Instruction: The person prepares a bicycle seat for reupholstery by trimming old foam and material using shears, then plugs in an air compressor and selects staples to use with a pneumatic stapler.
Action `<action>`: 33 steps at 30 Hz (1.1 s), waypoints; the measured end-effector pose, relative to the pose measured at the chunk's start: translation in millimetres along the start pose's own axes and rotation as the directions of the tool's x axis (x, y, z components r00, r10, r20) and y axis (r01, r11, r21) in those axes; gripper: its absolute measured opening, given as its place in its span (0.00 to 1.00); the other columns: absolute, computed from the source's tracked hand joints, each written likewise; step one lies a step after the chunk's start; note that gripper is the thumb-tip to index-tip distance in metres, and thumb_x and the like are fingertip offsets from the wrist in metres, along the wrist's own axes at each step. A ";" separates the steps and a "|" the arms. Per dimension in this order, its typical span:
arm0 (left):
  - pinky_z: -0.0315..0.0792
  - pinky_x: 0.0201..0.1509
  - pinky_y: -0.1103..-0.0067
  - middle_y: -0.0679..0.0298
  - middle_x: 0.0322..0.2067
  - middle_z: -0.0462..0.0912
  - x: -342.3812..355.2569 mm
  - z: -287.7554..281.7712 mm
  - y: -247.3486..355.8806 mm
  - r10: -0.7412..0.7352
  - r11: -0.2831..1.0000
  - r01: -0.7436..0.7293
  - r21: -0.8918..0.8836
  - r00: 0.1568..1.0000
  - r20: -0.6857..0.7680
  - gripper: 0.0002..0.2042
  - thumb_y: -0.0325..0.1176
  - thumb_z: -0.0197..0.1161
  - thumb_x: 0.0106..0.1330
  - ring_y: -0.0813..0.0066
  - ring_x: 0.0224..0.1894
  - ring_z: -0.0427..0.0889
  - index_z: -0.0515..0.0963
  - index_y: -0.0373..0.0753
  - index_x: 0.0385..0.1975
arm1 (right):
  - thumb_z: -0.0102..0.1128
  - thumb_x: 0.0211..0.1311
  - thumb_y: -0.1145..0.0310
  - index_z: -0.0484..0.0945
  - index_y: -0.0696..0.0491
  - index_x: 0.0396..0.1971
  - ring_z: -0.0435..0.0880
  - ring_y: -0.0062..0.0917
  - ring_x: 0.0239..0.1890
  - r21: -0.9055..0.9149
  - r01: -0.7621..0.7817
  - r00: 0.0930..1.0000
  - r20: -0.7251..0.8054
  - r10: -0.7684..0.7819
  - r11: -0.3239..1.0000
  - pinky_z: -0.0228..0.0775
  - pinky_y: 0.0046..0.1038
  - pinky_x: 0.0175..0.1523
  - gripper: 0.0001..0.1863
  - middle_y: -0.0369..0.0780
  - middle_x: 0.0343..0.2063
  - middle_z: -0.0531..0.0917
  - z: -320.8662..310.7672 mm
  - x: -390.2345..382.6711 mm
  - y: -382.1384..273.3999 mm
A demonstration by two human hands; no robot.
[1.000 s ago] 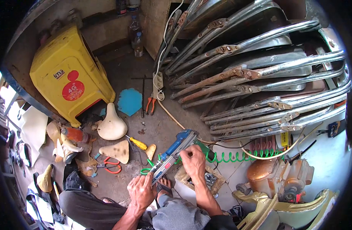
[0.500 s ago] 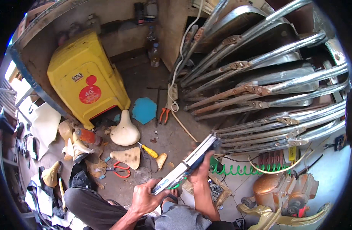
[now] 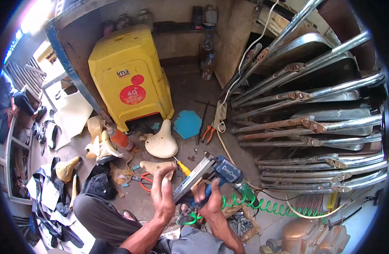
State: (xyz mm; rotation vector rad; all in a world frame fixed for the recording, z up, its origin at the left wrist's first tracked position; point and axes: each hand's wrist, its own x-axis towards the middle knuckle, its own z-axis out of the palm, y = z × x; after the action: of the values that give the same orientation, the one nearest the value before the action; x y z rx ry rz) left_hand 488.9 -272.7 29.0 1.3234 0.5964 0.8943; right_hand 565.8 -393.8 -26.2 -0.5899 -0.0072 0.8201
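A blue air staple gun point(image 3: 228, 169) with a long silver magazine point(image 3: 194, 175) is held tilted in front of my lap. My right hand point(image 3: 211, 205) is wrapped round its blue handle. My left hand point(image 3: 160, 197) is at the magazine's lower end, fingers stretched upward and the palm beside the metal; whether it touches is hard to tell. A green coiled air hose point(image 3: 279, 206) runs from near the gun to the right. Beyond my hands lie a cream bicycle saddle point(image 3: 162, 142), a yellow-handled screwdriver point(image 3: 183, 167) and red-handled cutters point(image 3: 143, 180), partly hidden by my left hand.
A yellow plastic stool point(image 3: 131, 72) stands ahead. Stacked chrome chair frames point(image 3: 313, 127) crowd the right, above a copper-coloured compressor point(image 3: 298, 235). A wooden tray of metal pieces point(image 3: 243, 224) sits by my right forearm. Another person point(image 3: 14, 101) is at far left.
The staple gun has turned so that its blue body shows. My left fingers have lifted from the magazine and straightened. The whole view has shifted, so the surroundings sit farther right.
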 end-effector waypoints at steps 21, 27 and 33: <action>0.73 0.51 0.72 0.52 0.37 0.83 18.0 -137.8 151.0 0.198 0.477 -0.195 0.857 0.974 0.111 0.06 0.23 0.60 0.61 0.59 0.43 0.82 0.80 0.31 0.36 | 0.66 0.54 0.59 0.78 0.58 0.49 0.86 0.51 0.39 -0.946 -0.302 0.855 -0.212 -0.474 -0.121 0.76 0.47 0.40 0.25 0.56 0.29 0.84 -46.4 75.8 2.5; 0.69 0.49 0.73 0.55 0.35 0.78 17.4 -151.7 149.4 -0.063 0.425 -0.182 0.887 0.971 0.229 0.07 0.26 0.52 0.70 0.64 0.41 0.77 0.76 0.30 0.39 | 0.63 0.55 0.65 0.66 0.47 0.68 0.74 0.44 0.60 -0.832 -0.168 0.908 0.079 -0.412 -0.529 0.65 0.48 0.61 0.37 0.48 0.54 0.78 -120.2 110.7 42.6; 0.73 0.52 0.60 0.47 0.48 0.81 27.3 -139.4 164.9 -0.344 0.254 -0.372 0.893 0.828 0.443 0.16 0.30 0.57 0.70 0.44 0.49 0.79 0.75 0.36 0.56 | 0.63 0.62 0.63 0.74 0.52 0.60 0.77 0.43 0.54 -0.974 0.074 0.897 0.159 -0.413 -0.213 0.69 0.39 0.59 0.26 0.46 0.49 0.79 -56.8 27.6 -8.7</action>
State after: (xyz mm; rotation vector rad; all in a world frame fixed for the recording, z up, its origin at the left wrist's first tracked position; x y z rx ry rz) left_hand 356.3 -171.0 168.4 2.6548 0.6611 -0.0985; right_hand 603.9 -407.4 -75.6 -2.2137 -0.6447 0.0892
